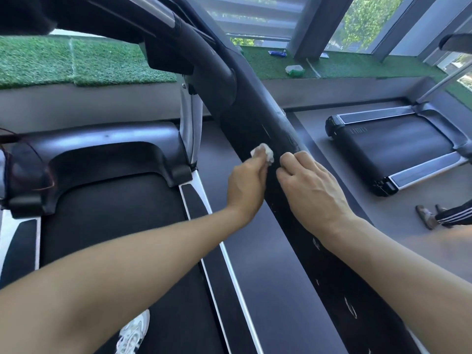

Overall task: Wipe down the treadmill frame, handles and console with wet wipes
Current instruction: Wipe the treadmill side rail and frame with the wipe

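On long black padded treadmill handle (258, 111): left hand (246, 185) pinching crumpled white wet wipe (265, 153), right hand (310, 186) loosely curled, resting alongside.

Grey floor (413, 221). Second treadmill (393, 152), black deck, standing well apart to the right. Ledge of green artificial turf (84, 62) beneath tall windows (258, 16) with grey frames; daylight and foliage (362, 19) outside. Small packets lying on the turf.
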A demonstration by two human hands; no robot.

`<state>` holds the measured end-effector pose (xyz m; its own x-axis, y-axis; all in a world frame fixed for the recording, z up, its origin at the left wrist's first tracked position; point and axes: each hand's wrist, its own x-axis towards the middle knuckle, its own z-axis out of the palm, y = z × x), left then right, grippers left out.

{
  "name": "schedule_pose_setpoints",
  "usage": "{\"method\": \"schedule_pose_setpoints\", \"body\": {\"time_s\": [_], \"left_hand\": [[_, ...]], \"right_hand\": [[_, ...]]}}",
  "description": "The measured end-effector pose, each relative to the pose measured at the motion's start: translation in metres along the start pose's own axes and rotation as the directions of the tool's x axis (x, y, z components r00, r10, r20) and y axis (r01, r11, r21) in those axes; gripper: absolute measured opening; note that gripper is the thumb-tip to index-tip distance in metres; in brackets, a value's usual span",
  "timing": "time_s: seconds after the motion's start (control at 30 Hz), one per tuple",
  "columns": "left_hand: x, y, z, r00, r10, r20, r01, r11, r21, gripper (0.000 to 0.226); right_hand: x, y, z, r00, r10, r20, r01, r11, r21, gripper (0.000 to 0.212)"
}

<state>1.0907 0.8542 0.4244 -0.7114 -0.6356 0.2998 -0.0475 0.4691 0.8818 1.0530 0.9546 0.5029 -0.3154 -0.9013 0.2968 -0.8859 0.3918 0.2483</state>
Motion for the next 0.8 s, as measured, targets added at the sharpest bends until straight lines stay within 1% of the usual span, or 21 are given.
{"method": "schedule_pose_setpoints", "body": {"time_s": [0.07, 0.13, 0.23, 0.27, 0.33, 0.4, 0.43, 0.5, 0.6, 0.7, 0.77, 0.8], "left_hand": [[-0.004, 0.002, -0.001, 1.0, 0.007, -0.009, -0.007, 1.0, -0.008, 0.009], [0.013, -0.001, -0.005, 0.998, -0.014, -0.056, 0.017, 0.999, 0.046, 0.013], [0.051, -0.011, -0.01, 0.982, -0.144, -0.119, 0.153, 0.985, 0.076, 0.024], [0.053, -0.012, -0.009, 0.98, -0.158, -0.121, 0.168, 0.983, 0.074, 0.024], [0.039, -0.01, -0.008, 0.99, -0.111, -0.084, 0.117, 0.991, 0.068, 0.023], [0.012, -0.005, -0.005, 0.999, -0.043, 0.003, 0.043, 0.998, 0.054, 0.02], [0.001, -0.003, -0.005, 0.999, -0.027, 0.035, 0.025, 0.999, 0.049, 0.019], [-0.004, -0.007, -0.003, 0.999, -0.031, 0.036, 0.03, 0.999, 0.039, 0.019], [0.012, -0.013, -0.005, 0.993, -0.111, 0.027, 0.111, 0.994, 0.017, 0.027], [0.037, -0.017, -0.005, 0.969, -0.242, -0.047, 0.241, 0.97, -0.022, 0.03], [0.036, -0.014, -0.002, 0.958, -0.275, -0.08, 0.276, 0.961, -0.001, 0.026], [0.027, -0.012, 0.001, 0.963, -0.261, -0.07, 0.262, 0.965, 0.004, 0.024]], "right_hand": [[0.0, 0.0, 0.001, 1.0, -0.009, 0.013, 0.009, 1.0, -0.008, 0.034], [0.001, -0.001, 0.002, 0.999, -0.02, 0.027, 0.02, 1.0, -0.012, 0.034], [0.004, -0.001, 0.002, 0.999, -0.018, 0.038, 0.018, 1.0, -0.009, 0.033], [0.004, -0.001, 0.002, 0.999, -0.017, 0.034, 0.017, 1.0, -0.007, 0.033], [0.002, 0.0, 0.003, 1.0, -0.017, 0.021, 0.018, 1.0, -0.003, 0.034], [0.001, 0.0, 0.004, 1.0, -0.02, 0.0, 0.02, 1.0, 0.001, 0.034], [0.001, 0.0, 0.004, 1.0, -0.021, -0.01, 0.021, 1.0, 0.002, 0.034], [0.003, -0.001, 0.003, 1.0, -0.029, -0.01, 0.029, 1.0, 0.003, 0.035], [0.003, -0.002, 0.002, 0.999, -0.035, 0.026, 0.035, 0.999, -0.002, 0.035], [0.003, -0.002, 0.002, 0.998, -0.033, 0.046, 0.033, 0.999, -0.012, 0.033], [0.003, -0.003, 0.003, 0.998, -0.034, 0.05, 0.035, 0.999, -0.011, 0.031], [0.003, -0.003, 0.003, 0.999, -0.033, 0.043, 0.033, 0.999, -0.011, 0.031]]}}
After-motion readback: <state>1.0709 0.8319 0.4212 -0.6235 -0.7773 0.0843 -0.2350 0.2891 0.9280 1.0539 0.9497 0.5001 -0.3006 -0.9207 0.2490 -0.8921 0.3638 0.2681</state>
